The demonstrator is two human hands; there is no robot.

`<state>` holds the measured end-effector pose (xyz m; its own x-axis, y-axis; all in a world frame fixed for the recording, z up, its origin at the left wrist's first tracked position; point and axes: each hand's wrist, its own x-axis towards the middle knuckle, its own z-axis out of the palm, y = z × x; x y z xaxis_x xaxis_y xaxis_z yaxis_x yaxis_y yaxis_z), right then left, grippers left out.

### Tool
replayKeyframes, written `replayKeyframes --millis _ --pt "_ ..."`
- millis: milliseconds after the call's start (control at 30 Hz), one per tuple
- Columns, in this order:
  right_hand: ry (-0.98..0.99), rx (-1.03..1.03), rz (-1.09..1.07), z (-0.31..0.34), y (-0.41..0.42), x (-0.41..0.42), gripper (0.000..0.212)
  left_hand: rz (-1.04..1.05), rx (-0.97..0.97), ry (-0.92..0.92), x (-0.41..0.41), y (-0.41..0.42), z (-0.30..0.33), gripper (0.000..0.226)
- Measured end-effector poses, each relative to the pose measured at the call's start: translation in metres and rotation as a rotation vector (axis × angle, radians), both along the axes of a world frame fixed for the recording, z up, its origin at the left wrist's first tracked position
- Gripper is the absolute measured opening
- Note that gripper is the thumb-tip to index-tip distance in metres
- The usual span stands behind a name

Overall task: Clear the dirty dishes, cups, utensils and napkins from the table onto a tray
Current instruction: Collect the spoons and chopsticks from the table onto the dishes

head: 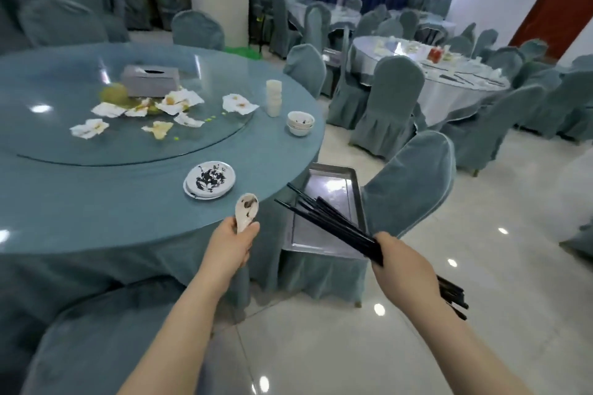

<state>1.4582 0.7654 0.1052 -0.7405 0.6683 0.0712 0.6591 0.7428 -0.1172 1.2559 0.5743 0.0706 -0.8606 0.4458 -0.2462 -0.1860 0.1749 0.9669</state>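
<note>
Head view | right hand (406, 263) grips chopsticks (324, 218), left hand (231, 242) pinches spoon (245, 212) | lay both flat along seemingly empty tray (327, 242)

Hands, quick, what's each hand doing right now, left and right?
Left hand: closed on a dirty white spoon.
Right hand: closed round a bundle of black chopsticks, held over the metal tray.

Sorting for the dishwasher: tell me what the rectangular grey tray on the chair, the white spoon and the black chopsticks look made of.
Rectangular grey tray: likely stainless steel, its floor mirroring the ceiling light.
White spoon in the left hand: probably glazed ceramic or melamine; smooth, thick-walled, dark-stained.
Black chopsticks in the right hand: look like plastic or lacquered wood, uniformly dark; cannot tell which.
</note>
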Motion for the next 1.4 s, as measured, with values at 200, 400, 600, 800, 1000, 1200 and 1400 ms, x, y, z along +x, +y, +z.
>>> replayKeyframes --millis 200,400,600,800,1000,1200,1400 --pt "-0.007 -0.006 0.22 -0.01 0.086 -0.061 0.009 0.261 -0.043 -0.006 -0.027 0.027 -0.009 0.002" --pt "-0.011 -0.049 0.352 -0.022 0.13 -0.133 0.016 0.476 -0.095 0.008 -0.049 0.035 -0.016 0.005" --pt "-0.05 -0.118 0.469 -0.041 0.149 -0.221 0.004 0.599 -0.112 -0.016 -0.11 0.041 -0.041 0.014" --pt "-0.105 -0.147 0.49 -0.07 0.171 -0.317 0.005 0.701 -0.218 -0.051 -0.209 0.047 -0.084 0.017" --pt "-0.153 -0.152 0.522 -0.096 0.187 -0.403 0.007 0.513 -0.542 -0.036 -0.278 0.055 -0.116 0.025" --pt "-0.225 -0.184 0.547 -0.123 0.198 -0.438 0.011 0.46 -0.608 -0.109 -0.296 0.069 -0.127 0.02" --pt "-0.294 -0.176 0.573 -0.137 0.219 -0.464 0.012 0.375 -0.483 -0.081 -0.306 0.114 -0.121 0.018"
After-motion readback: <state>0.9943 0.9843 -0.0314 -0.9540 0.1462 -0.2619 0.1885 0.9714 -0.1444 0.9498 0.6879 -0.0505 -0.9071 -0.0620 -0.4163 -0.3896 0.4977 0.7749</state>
